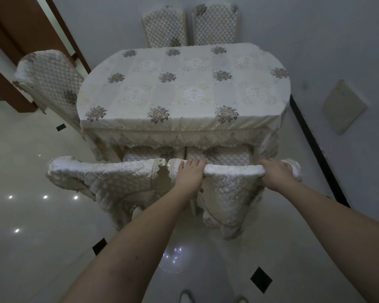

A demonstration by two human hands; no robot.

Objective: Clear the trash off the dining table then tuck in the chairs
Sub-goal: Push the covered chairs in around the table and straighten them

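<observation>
At the near edge of the desk (184, 88) — one chair (230, 182), its seat already partly under the cloth hem, back towards me. Cover: quilted, padded, loose over the frame; soft and likely to slide or bunch if pulled by the fabric alone. Frame beneath judged stiff and moderately heavy; floor (42, 248) glossy, so the legs should slide easily. Hold: top rail, both ends. My left hand (189, 173) grips the rail near its left corner, fingers curled over; my right hand (276, 172) grips the right end likewise. Second chair (105, 180) just beside, to the left, similarly placed. Desk top shows no trash — cloth only.
</observation>
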